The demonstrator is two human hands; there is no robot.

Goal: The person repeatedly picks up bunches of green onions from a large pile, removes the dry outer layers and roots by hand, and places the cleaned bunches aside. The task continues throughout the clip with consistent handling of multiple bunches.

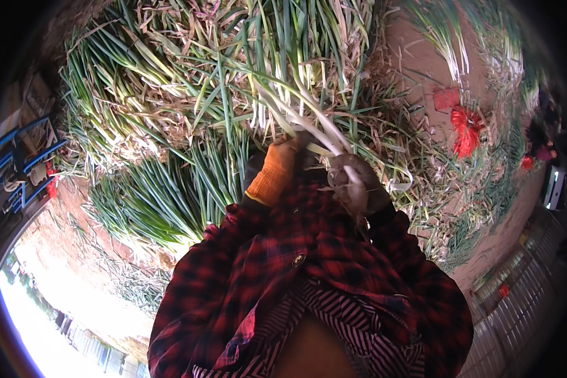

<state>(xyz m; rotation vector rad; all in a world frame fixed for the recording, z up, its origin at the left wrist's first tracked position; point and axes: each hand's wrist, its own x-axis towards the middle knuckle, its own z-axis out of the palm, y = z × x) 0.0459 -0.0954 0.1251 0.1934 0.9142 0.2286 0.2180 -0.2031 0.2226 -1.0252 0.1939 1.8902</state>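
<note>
My right hand (359, 182), in a dark, soiled glove, is closed round several white-stemmed green onions (328, 125). Their roots hang below the palm, and their green tops point up and away over the pile. Close to it on the left, my left hand (276, 167) wears an orange knit glove with a yellow cuff edge. Its fingers curl at the lower end of a pale green onion stalk (274, 111); the fingertips are partly hidden. Directly beyond both hands lies a heap of green onions (288, 42) with dry leaves among them.
A sheaf of green onions (156, 203) lies left of my body. Red twine (465, 130) and a red block-shaped object (446, 98) are on the dirt floor at right, near another onion bunch (446, 47). Blue metal frames (23, 160) stand at far left. Leaf scraps (434, 189) litter the right.
</note>
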